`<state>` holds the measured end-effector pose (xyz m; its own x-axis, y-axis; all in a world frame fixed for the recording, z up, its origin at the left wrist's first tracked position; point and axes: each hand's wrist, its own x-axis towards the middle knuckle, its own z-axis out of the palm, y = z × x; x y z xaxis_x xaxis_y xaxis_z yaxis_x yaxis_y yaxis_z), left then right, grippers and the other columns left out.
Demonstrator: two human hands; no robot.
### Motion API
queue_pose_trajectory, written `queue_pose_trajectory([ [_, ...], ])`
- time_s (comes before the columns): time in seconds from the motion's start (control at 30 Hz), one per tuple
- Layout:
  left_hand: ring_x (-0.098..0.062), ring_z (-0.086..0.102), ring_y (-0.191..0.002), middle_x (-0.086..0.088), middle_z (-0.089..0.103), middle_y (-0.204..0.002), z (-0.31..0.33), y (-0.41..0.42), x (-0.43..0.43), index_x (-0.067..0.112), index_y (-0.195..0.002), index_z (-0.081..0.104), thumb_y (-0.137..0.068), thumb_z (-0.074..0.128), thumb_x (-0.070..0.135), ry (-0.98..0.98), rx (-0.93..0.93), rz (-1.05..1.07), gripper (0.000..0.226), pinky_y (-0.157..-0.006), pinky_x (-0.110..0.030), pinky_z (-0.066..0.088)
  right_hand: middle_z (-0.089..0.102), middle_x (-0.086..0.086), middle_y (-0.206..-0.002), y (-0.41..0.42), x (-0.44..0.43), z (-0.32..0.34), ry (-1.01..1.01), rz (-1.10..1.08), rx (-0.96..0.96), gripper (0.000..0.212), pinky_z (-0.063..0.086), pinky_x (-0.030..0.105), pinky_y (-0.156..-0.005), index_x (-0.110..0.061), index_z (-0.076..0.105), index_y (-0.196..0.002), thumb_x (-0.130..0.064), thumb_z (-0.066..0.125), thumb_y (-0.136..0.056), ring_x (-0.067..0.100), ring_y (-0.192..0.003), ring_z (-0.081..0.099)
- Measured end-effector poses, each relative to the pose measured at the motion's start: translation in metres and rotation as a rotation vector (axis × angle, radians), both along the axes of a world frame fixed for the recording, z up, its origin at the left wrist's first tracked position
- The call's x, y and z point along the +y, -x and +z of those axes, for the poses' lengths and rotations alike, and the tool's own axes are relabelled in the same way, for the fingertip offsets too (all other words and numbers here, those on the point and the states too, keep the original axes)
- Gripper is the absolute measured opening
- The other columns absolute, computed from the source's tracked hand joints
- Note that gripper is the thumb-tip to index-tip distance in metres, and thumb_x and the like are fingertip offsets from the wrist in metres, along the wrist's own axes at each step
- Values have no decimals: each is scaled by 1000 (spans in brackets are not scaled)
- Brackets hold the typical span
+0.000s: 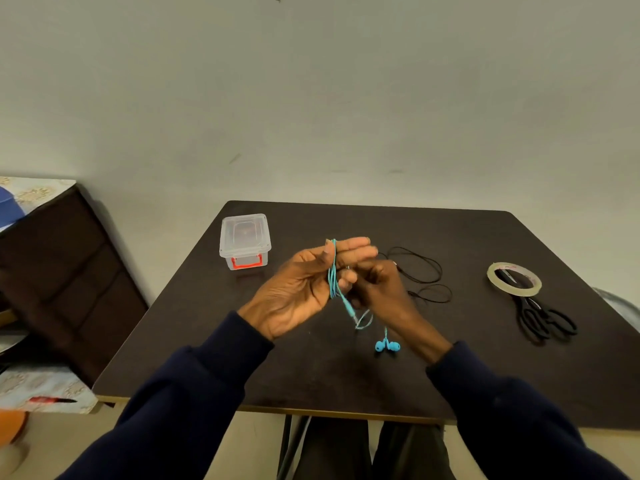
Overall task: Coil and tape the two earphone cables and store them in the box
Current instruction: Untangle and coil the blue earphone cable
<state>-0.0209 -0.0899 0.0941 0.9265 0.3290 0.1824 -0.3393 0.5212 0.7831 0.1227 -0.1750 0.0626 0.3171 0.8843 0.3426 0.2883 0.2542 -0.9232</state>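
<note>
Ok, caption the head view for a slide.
Left hand holds blue earphone cable loops while right hand winds; black cable waits on table.

Worktop dark matt wood-look with faint sheen; box clear glossy plastic, red clasp; tape roll translucent, shiny; scissors black matt handles; sleeves soft dark cloth.

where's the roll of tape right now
The tape roll lies on the table's right side in the head view, touching the black scissors, right of the black earphone cable.
</note>
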Motion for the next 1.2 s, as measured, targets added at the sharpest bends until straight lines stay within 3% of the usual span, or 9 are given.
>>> queue_pose_trajectory([
  [0.2,-35,52,-133,-22,52,-144,-4,-11,8,-7,-141,42,-97,42,18,-68,-94,112,51,-109,-38,45,63,14,-68,30,-19,-22,103,140,206,25,29,21,-44,-4,68,-96,-21,51,-104,9,-40,35],
  [0.4,-31,52,-133,-18,54,-143,-4,-15,20,-3,-144,41,-92,47,21,-37,-157,365,57,-116,-40,36,67,9,-68,33,-33,-19,187,236,3,28,34,17,-45,-6,65,-120,-20,46,-105,6,-40,40],
  [0.5,-24,56,-130,-13,59,-139,-4,-12,26,0,-134,55,-94,50,25,-359,13,510,47,-116,-41,37,66,6,-64,33,-43,-10,182,214,-216,25,38,17,-51,-12,69,-110,-22,47,-105,7,-47,49],
  [0.6,-19,69,-112,-8,70,-123,-18,-7,25,-2,-115,69,-103,47,20,-757,259,589,34,-104,-39,50,63,-2,-60,21,-46,14,119,79,-503,20,40,14,-54,-15,72,-98,-22,53,-102,7,-51,56],
  [0.67,-25,75,-84,-10,75,-105,-24,-4,21,-5,-113,69,-104,44,16,-807,313,548,34,-81,-32,59,61,-9,-60,8,-42,34,58,-9,-694,22,39,14,-51,-17,75,-94,-26,55,-100,7,-52,57],
  [0.77,-24,54,-47,-17,72,-79,-22,-3,10,-3,-113,68,-109,31,23,-769,329,376,46,-48,-24,47,67,-11,-69,-10,-33,58,-32,-83,-859,21,43,16,-56,-17,76,-92,-28,59,-97,4,-59,60],
  [0.9,-16,29,-43,-17,55,-62,-15,-3,-6,-4,-106,71,-107,18,45,-646,352,185,72,-48,-20,37,71,-8,-71,-29,-20,69,-89,-129,-706,10,47,14,-58,-14,77,-96,-17,69,-92,7,-63,66],
  [1.03,-9,22,-42,-6,43,-57,-7,-1,-14,0,-95,64,-109,26,35,-319,140,9,54,-49,-21,37,74,0,-75,-30,-4,48,-87,-121,-419,13,56,26,-66,-10,77,-95,-19,68,-92,12,-69,71],
  [1.2,-14,48,-57,-3,49,-65,10,0,-7,10,-90,54,-108,28,25,-22,-65,-26,34,-72,-30,47,69,4,-65,-10,-2,-8,42,-43,-39,21,42,24,-48,-22,78,-85,-15,62,-97,12,-51,54],
])
